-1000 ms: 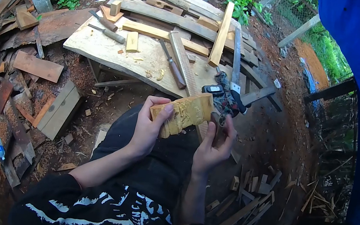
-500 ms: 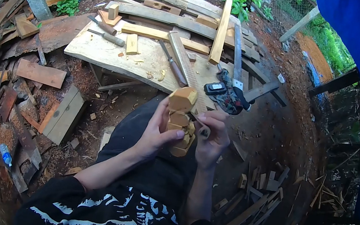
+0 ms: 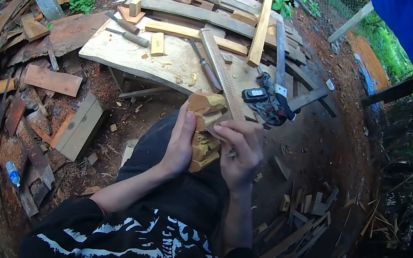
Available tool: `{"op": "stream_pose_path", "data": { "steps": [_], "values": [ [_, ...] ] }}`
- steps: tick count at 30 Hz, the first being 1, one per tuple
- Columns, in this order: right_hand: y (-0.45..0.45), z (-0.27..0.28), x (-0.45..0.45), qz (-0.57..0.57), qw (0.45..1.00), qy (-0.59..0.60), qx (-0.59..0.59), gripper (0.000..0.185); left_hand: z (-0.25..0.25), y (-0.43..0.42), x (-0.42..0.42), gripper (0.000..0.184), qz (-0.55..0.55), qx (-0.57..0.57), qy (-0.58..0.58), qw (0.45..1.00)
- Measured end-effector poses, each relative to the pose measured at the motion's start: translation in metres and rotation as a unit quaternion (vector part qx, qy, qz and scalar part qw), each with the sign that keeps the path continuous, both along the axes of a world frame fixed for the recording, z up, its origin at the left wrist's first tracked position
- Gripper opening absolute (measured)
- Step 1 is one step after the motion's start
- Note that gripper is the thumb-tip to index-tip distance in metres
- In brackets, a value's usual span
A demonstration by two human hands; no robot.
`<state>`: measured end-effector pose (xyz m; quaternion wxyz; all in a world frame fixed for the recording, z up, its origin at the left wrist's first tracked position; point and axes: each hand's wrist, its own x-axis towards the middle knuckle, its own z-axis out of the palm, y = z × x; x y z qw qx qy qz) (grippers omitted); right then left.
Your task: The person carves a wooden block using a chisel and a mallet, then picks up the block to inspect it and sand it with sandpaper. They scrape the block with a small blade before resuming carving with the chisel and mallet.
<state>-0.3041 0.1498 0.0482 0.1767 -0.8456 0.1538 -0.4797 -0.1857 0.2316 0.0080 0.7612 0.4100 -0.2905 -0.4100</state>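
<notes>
My left hand [image 3: 181,138] is wrapped round the left side of a carved wooden block [image 3: 207,104]. The carving is yellowish, with stepped facets and deep notches, and is held upright over my lap. My right hand [image 3: 239,148] pinches a thin brownish piece, which looks like folded sandpaper [image 3: 223,119], against the carving's right side. My right fingers cover much of that piece. Just beyond my hands, a long patterned wooden strip [image 3: 222,73] lies on the bench, with a wooden-handled chisel [image 3: 209,74] beside it.
The plank workbench [image 3: 115,52] holds more chisels [image 3: 133,37], a small wood block [image 3: 157,44], stacked boards [image 3: 204,15], a handsaw [image 3: 280,53] and a camouflage cloth with a black device [image 3: 254,94]. Offcuts [image 3: 300,223] litter the ground at right; a timber block [image 3: 81,126] stands at left.
The carving has turned in my left hand, so its notched side shows more. My right hand has shifted slightly, with the brownish piece now against a notch. The view has moved a little.
</notes>
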Motion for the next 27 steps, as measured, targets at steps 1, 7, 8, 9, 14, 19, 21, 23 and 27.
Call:
{"op": "stream_pose_path", "data": {
  "steps": [1, 7, 8, 9, 14, 19, 21, 23, 27],
  "values": [
    [-0.004, -0.006, 0.001, -0.001, 1.000, 0.000, 0.001, 0.034, 0.001, 0.001, -0.001, 0.054, -0.001, 0.001, 0.000, 1.000],
    [0.018, 0.009, 0.004, -0.014, 0.999, -0.038, -0.005, 0.029, -0.002, 0.003, -0.007, 0.058, 0.025, -0.047, -0.059, 0.997],
    [0.014, 0.003, 0.004, -0.008, 0.999, -0.041, -0.001, 0.028, -0.001, 0.004, -0.007, 0.058, 0.028, -0.036, -0.061, 0.997],
    [0.006, -0.006, 0.005, -0.010, 0.999, -0.042, 0.002, 0.028, 0.000, 0.005, -0.007, 0.059, 0.031, -0.028, -0.065, 0.997],
    [0.011, 0.005, 0.010, -0.009, 0.998, -0.036, 0.053, 0.028, -0.005, 0.000, -0.005, 0.059, 0.063, -0.042, -0.076, 0.994],
    [-0.005, -0.010, 0.013, -0.031, 0.991, -0.020, 0.132, 0.026, -0.010, 0.003, -0.002, 0.061, 0.060, -0.011, -0.065, 0.996],
    [0.001, -0.005, 0.010, -0.030, 0.991, -0.019, 0.127, 0.028, -0.016, -0.001, 0.000, 0.060, 0.057, -0.023, -0.125, 0.990],
    [0.016, 0.014, 0.007, 0.003, 0.999, -0.026, 0.021, 0.026, -0.018, -0.001, 0.001, 0.059, 0.072, -0.029, -0.143, 0.987],
    [-0.008, -0.009, 0.009, -0.027, 0.993, 0.002, 0.114, 0.024, -0.016, -0.001, -0.001, 0.058, 0.070, 0.025, -0.164, 0.984]
  ]
}}
